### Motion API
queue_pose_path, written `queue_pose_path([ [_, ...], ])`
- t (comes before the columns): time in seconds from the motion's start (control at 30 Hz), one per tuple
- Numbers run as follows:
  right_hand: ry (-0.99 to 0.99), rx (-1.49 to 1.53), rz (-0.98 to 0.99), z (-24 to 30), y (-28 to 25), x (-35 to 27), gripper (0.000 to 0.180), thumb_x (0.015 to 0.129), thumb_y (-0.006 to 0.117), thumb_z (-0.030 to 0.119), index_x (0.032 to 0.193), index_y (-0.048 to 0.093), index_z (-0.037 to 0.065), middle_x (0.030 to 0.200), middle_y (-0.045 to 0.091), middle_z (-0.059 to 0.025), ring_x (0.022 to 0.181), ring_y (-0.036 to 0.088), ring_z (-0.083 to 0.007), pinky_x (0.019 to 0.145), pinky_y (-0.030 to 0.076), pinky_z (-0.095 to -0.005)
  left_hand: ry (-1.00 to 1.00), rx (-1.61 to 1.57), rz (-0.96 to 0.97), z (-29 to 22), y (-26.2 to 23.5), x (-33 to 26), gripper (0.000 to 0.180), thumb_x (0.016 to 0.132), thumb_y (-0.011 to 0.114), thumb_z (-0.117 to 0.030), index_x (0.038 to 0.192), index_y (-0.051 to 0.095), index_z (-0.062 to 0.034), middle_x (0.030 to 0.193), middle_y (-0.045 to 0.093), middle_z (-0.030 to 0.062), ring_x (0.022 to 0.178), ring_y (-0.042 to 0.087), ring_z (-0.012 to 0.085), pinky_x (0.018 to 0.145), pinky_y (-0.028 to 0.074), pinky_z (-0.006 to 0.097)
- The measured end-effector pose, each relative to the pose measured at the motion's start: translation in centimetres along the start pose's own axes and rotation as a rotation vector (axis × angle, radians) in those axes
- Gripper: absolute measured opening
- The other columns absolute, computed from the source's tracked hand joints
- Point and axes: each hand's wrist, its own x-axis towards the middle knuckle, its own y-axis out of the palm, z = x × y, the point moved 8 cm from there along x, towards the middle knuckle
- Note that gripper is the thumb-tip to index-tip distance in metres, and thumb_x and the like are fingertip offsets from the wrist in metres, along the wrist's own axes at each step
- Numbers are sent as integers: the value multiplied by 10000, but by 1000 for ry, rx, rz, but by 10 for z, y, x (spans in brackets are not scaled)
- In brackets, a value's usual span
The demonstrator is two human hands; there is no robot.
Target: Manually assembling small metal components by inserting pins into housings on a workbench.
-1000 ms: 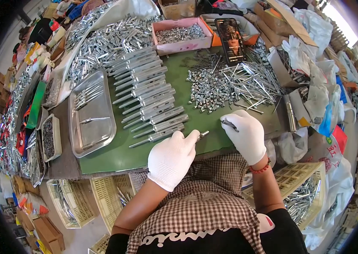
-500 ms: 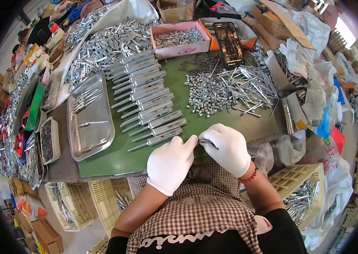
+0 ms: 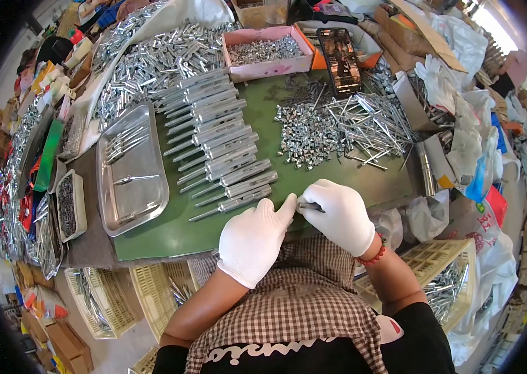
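Observation:
Both of my hands wear white knitted gloves and meet over the front edge of the green work mat [image 3: 363,177]. My right hand [image 3: 339,218] pinches a short dark metal piece [image 3: 311,206], whose far end is hidden by the fingers. My left hand [image 3: 256,240] is closed, with its thumb and forefinger pressed together against the right fingertips. What the left fingers grip is hidden. Left of the hands lies a long row of silver metal tubes with thin rods [image 3: 229,146], the nearest one just beyond the left knuckles.
A steel tray [image 3: 162,177] holds a few slim metal parts. Small silver nuts [image 3: 307,140] and long thin pins [image 3: 372,128] are heaped ahead. Behind them stand a pink box [image 3: 301,65] of small parts and a phone [image 3: 341,62]. Plastic crates [image 3: 441,265] sit below the table.
Both hands shift slightly to the right, still together. The dark metal piece shows a little more clearly between the right fingers. The view has tilted slightly.

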Motion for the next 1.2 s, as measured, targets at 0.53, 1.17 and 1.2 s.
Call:
queue_pose_path([
  [0.53,154,1829,-308,-25,29,31,505,1076,364,388,752,554,50,559,312,37,463,287,-109,453,246,-273,-66,-73,89,3,2,7,247,970,597,-249,1211,628,-203,749,572,100,586,630,313,514,500,437],
  [1.17,242,1727,-484,-39,29,19,521,1053,363,405,653,463,87,533,283,37,463,273,-109,470,204,-294,-39,32,119,4,-2,2,138,974,572,-222,926,594,-95,821,647,100,686,700,276,572,558,396],
  [1.2,238,1729,-480,-43,27,20,521,1053,363,405,653,463,87,533,283,37,463,273,-109,470,204,-294,-147,-51,137,18,-11,-16,198,996,578,-297,968,610,-105,811,644,98,700,685,302,596,543,412],
])
